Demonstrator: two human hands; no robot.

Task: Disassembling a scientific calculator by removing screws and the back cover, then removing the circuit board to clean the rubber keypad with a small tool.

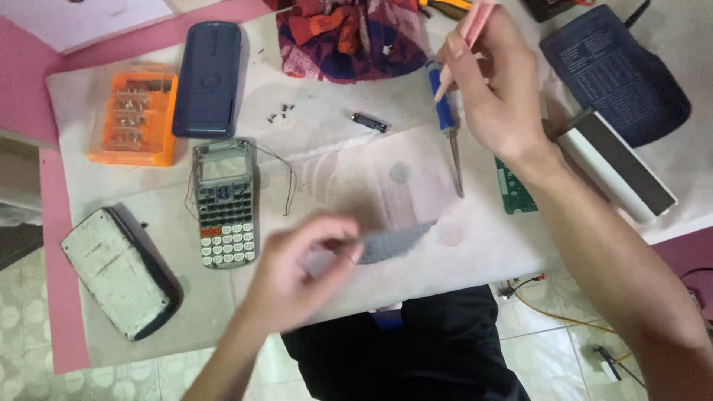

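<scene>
My left hand (pixel 297 271) pinches a thin grey rubbery sheet (pixel 394 241), probably the keypad membrane, between thumb and fingers; it sits low over the white paper on the counter (pixel 416 200), blurred, so exact grip unclear; my right hand (pixel 494 89) is closed around a slim pink tool (pixel 469 33), tip pointing down toward the blue-handled screwdriver (pixel 448 130) lying just beside it.

Doing this well, I judge: keep the sheet pinched by 1 edge only, flat, not folded; keep the pink tip off the sheet until it is steadied.

Room: open paper between my 2 hands, best working spot; opened calculator body (pixel 224 204) with loose thin wires just left of my left hand, snag risk; small loose screws (pixel 280 111) farther back, easy to scatter; green circuit board (pixel 512 189) under my right wrist; orange bit case (pixel 135 115), dark blue cover (pixel 209 78), grey back shell (pixel 119 275) well left; front counter edge close to my left hand, the sheet could drop to the tiled floor (pixel 549 312).
</scene>
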